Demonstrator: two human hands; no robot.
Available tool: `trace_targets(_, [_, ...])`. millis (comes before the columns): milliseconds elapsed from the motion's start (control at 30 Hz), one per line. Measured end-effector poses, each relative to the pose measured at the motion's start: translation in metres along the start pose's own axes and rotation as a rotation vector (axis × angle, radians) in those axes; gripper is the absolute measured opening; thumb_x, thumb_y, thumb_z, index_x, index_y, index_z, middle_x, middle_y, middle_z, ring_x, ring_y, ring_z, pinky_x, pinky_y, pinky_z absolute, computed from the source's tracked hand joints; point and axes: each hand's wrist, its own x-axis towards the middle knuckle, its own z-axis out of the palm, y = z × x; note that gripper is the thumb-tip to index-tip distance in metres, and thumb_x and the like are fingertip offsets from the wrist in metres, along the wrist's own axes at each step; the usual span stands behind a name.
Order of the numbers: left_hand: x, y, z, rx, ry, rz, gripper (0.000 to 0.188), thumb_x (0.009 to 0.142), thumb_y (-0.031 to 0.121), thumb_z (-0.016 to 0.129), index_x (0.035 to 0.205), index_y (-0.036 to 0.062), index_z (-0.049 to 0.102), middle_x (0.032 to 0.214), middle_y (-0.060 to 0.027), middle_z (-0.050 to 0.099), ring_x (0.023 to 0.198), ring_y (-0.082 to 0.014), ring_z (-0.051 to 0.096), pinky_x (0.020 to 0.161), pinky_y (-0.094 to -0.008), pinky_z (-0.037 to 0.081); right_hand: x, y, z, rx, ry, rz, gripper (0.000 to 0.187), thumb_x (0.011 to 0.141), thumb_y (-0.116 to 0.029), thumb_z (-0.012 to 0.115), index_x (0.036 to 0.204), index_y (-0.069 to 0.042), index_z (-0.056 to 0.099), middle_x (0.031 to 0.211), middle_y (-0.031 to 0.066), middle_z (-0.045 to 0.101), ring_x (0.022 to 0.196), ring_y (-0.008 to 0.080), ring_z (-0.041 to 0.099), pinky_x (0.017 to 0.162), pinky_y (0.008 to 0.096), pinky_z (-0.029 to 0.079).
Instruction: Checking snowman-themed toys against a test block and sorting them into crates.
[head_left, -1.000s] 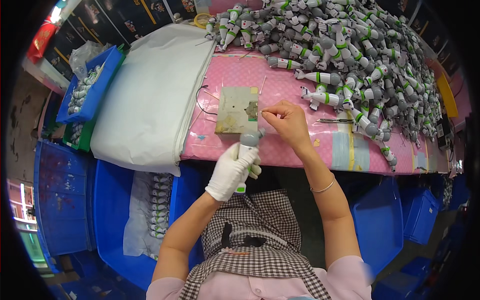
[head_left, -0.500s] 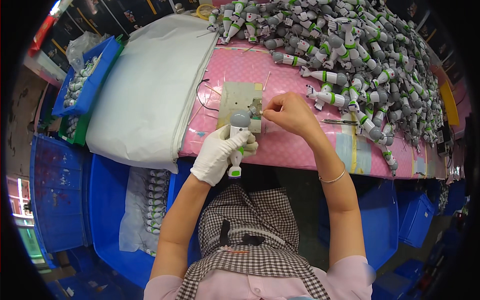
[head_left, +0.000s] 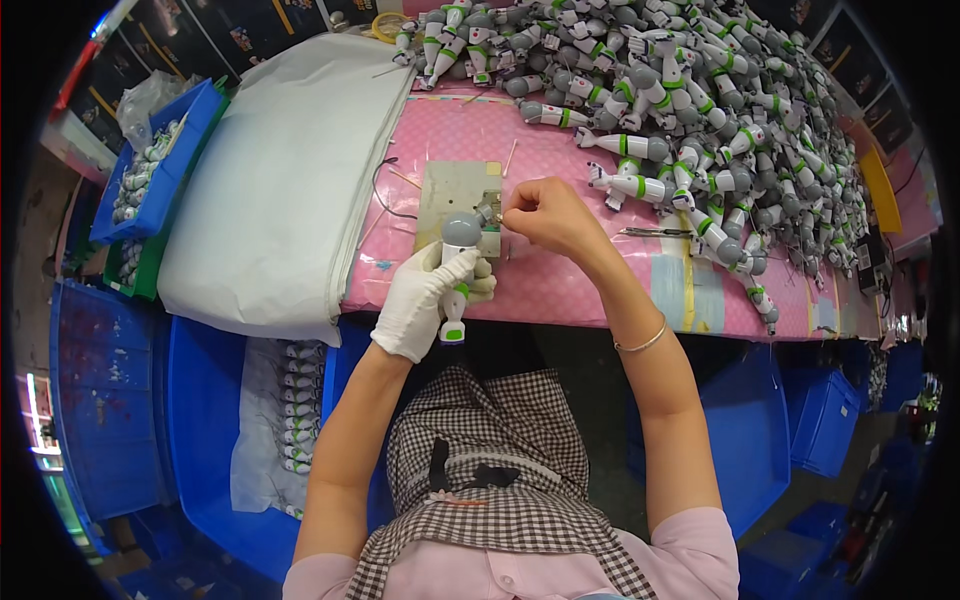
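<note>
My left hand, in a white glove, is closed around a toy arm with a grey ball end, a white body and green bands. Its ball end points away from me, over the near edge of a metal plate on the table. Beside the ball, at the plate's right side, is a small metal fitting. My bare right hand is closed in a pinch next to that fitting. Whatever its fingertips hold is too small and hidden to make out.
A large heap of similar toy arms covers the table's far right. Tweezers lie right of my right hand. White sheeting covers the left side. Blue bins stand below, and a blue tray holds small parts at far left.
The whole view has shifted slightly, so everything appears a little further left. Both hands keep their places at the plate, and the left still grips the toy arm.
</note>
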Motion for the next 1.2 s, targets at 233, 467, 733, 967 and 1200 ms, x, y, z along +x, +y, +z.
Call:
trace_targets(233, [-0.037, 0.012, -0.01, -0.054, -0.132, -0.04, 0.031, 0.088, 0.024, 0.06, 0.106, -0.0011, 0.053, 0.083, -0.004, 0.057, 0.067, -0.0109, 0.055, 0.06, -0.0248, 0.046, -0.017, -0.006, -0.015, 0.003, 0.11, -0.146, 0.022, 0.078, -0.021, 0.065, 0.073, 0.0, 0.064, 0.06, 0.0011, 0.057, 0.052, 0.0071, 0.051, 0.048, 0.0213, 0.039])
trace_targets(467, [-0.055, -0.028, -0.021, 0.138, -0.141, -0.016, 0.021, 0.083, 0.024, 0.063, 0.088, 0.0055, 0.053, 0.067, 0.0018, 0.049, 0.058, -0.0079, 0.047, 0.054, -0.0248, 0.041, -0.007, 0.038, -0.064, -0.329, 0.385, -0.1, 0.028, 0.086, -0.022, 0.06, 0.103, 0.0, 0.064, 0.085, 0.0066, 0.066, 0.067, 0.0116, 0.059, 0.06, 0.0253, 0.046])
trace_targets(733, [-0.027, -0.046, 0.048, 0.537, -0.474, 0.084, 0.038, 0.064, 0.026, 0.067, 0.088, -0.0009, 0.058, 0.074, -0.0183, 0.061, 0.066, -0.0312, 0.06, 0.064, -0.0388, 0.048, 0.003, 0.083, -0.121, -1.135, 0.245, 0.104, 0.037, 0.081, -0.023, 0.057, 0.118, -0.016, 0.059, 0.11, 0.0114, 0.061, 0.1, 0.0348, 0.056, 0.086, 0.0443, 0.044])
trace_targets(967, [-0.147, -0.036, -0.192, 0.514, 0.824, 0.445, 0.017, 0.078, 0.021, 0.063, 0.076, 0.0049, 0.061, 0.058, -0.0021, 0.054, 0.05, -0.0106, 0.05, 0.048, -0.0276, 0.042, 0.022, 0.088, -0.128, -1.276, 0.146, 0.111, 0.045, 0.073, -0.014, 0.055, 0.118, -0.011, 0.058, 0.11, 0.0148, 0.06, 0.101, 0.0356, 0.056, 0.086, 0.0425, 0.044])
trace_targets(1200, [-0.36, -0.215, -0.425, 0.239, 1.692, -0.567, 0.046, 0.076, 0.034, 0.066, 0.109, 0.0016, 0.061, 0.108, -0.0186, 0.062, 0.1, -0.0305, 0.061, 0.086, -0.0394, 0.046, 0.016, 0.076, -0.142, -0.675, 0.581, -0.004, 0.045, 0.081, -0.024, 0.063, 0.118, 0.001, 0.056, 0.109, 0.0126, 0.062, 0.097, 0.0228, 0.06, 0.088, 0.0329, 0.044])
